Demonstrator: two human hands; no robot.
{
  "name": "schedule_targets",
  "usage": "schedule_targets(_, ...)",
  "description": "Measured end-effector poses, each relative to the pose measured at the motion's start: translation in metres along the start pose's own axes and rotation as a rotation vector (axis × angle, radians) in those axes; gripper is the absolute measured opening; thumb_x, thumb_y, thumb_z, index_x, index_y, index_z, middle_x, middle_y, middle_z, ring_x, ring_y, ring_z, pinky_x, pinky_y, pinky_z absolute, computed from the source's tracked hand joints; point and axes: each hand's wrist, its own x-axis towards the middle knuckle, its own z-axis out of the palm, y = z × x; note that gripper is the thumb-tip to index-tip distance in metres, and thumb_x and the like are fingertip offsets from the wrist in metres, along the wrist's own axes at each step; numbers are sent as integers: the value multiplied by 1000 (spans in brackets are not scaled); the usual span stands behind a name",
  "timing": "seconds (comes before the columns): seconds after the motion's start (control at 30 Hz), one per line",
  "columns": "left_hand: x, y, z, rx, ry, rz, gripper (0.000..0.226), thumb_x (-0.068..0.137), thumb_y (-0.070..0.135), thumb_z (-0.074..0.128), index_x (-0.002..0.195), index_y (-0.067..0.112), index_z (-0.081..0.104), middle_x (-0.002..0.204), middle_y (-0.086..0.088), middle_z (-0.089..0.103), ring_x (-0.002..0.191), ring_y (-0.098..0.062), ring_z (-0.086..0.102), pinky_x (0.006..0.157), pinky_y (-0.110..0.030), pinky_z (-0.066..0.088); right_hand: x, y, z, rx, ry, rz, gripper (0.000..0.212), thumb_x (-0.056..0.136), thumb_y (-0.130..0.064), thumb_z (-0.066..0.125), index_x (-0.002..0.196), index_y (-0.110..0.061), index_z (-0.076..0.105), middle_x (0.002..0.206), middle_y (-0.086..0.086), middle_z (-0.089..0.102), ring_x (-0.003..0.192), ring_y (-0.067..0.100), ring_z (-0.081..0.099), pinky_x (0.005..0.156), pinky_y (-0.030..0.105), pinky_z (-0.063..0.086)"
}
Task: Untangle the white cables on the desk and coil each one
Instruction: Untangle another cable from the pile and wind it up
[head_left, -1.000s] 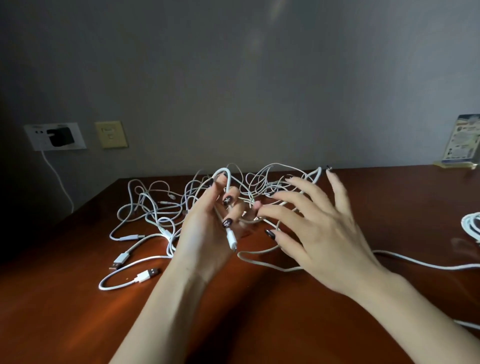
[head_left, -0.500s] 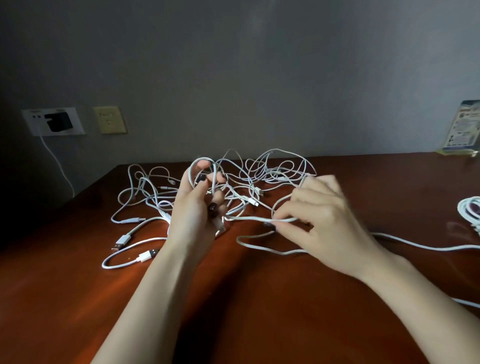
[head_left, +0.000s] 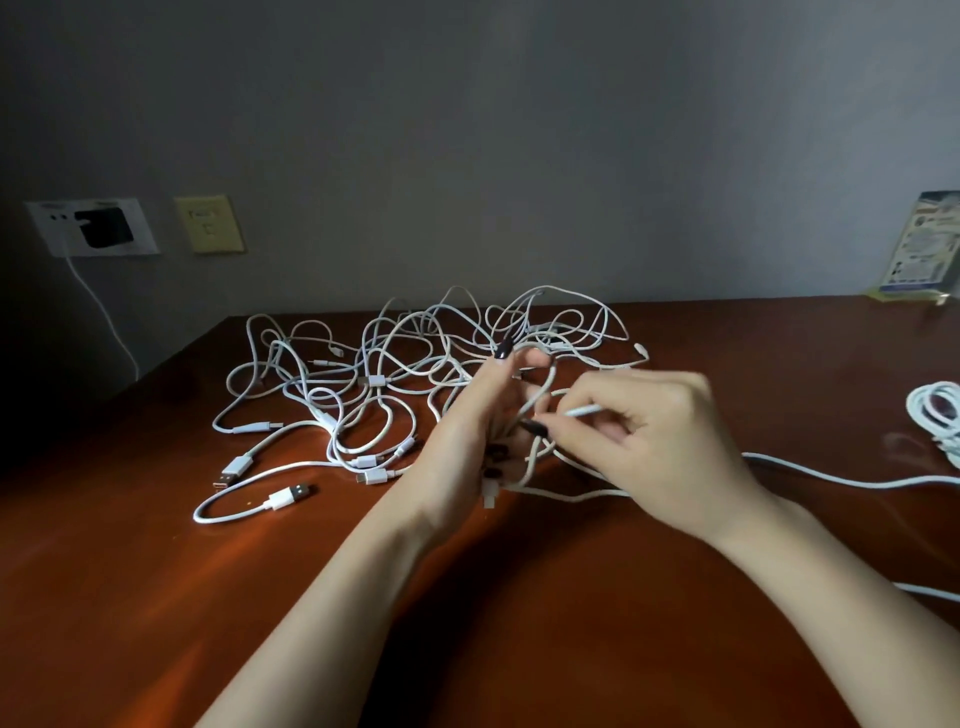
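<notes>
Where my hands hide the crossings, left hand (head_left: 475, 431) curls round a loop, right hand (head_left: 660, 441) pinches a strand; white cables (head_left: 376, 381) sprawl tangled toward the surface (head_left: 156, 597) far edge.

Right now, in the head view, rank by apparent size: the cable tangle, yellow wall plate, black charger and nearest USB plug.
1. cable tangle
2. yellow wall plate
3. black charger, only slightly smaller
4. USB plug, smallest despite being nearer the camera

Before me, a reddish-brown wooden desk (head_left: 156, 597) meets a plain grey wall (head_left: 493, 130). A white socket plate (head_left: 52, 236) and a yellowed switch plate (head_left: 209, 224) sit at left.
</notes>
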Motion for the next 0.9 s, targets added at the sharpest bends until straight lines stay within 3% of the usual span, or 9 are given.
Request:
schedule_targets(0.07, -4, 1, 1, -24, -108, 76, 20, 86, 19, 55, 101, 6, 53, 41, 6, 43, 25, 0, 33, 34, -8, 25, 0, -21, -39, -4, 163, 33, 26, 80, -38, 63, 66, -16, 64, 52, -9, 39, 49, 2, 35, 50, 20, 29)
schedule_targets(0.1, -4, -3, 0, -46, -124, 99, 32, 72, 15, 60, 102, 7, 52, 40, 6, 44, 30, 0, 37, 36, -7, 28, 3, -15, -28, -6, 182, 34, 29, 78, -41, 63, 67, -15, 62, 52, -9, 37, 49, 4, 36, 49, 23, 31)
schedule_targets(0.2, -11, -16, -6, -35, -222, 183, 53, 60, 4, 49, 112, 14, 50, 60, 7, 49, 43, -6, 35, 38, -12, 30, 2, -7, -21, -43, 160, 162, 35, 75, -50, 64, 69, -17, 56, 55, -10, 40, 52, 5, 40, 49, 25, 34)
schedule_targets(0.3, -10, -18, -5, -69, -182, 223, 48, 68, 0, 48, 113, 13, 49, 66, -1, 47, 39, -4, 31, 36, -13, 27, 2, -4, -25, 11, 220, 171, 38, 79, -52, 59, 70, -15, 54, 55, -8, 43, 53, 9, 40, 51, 23, 34)
schedule_targets(0.4, -7, -12, -5, -187, -21, 213, 14, 92, 16, 49, 103, 21, 55, 65, 1, 40, 42, -5, 27, 39, -13, 23, 2, -3, -25, 124, 232, 201, 35, 85, -40, 58, 65, -12, 54, 51, -5, 35, 50, 10, 31, 51, 18, 25)
schedule_targets(0.5, -4, -12, -11, -251, 117, 178, 21, 97, 14, 38, 100, 24, 56, 68, 3, 51, 46, -8, 29, 38, -13, 22, 2, 0, -27, 192, 153, 224, 30, 84, -26, 64, 59, -12, 55, 48, -5, 30, 46, 8, 24, 48, 16, 19)
schedule_targets(0.63, -4, -13, -14, -240, 68, 187, 15, 90, 18, 53, 104, 17, 57, 61, 7, 48, 48, -6, 28, 38, -14, 24, 1, 1, -26, 267, 15, 257, 30, 81, -33, 62, 55, -23, 52, 48, -6, 32, 46, 6, 23, 48, 19, 18)
schedule_targets(0.77, -6, -12, -11, -136, 20, 162, 25, 98, 21, 44, 105, 11, 66, 63, 0, 22, 50, -7, 26, 41, -16, 35, 5, -4, -33, 459, -87, 301, 29, 73, -37, 62, 46, -32, 52, 48, -1, 34, 49, 7, 28, 50, 23, 21)
schedule_targets(0.9, -8, -14, -8, 25, 37, 258, 24, 101, 23, 40, 88, 12, 57, 61, 4, 41, 58, -8, 51, 48, -26, 48, 5, -9, -34, 609, -179, 271, 31, 74, -27, 67, 45, -27, 54, 44, -8, 39, 46, 1, 33, 50, 13, 26)
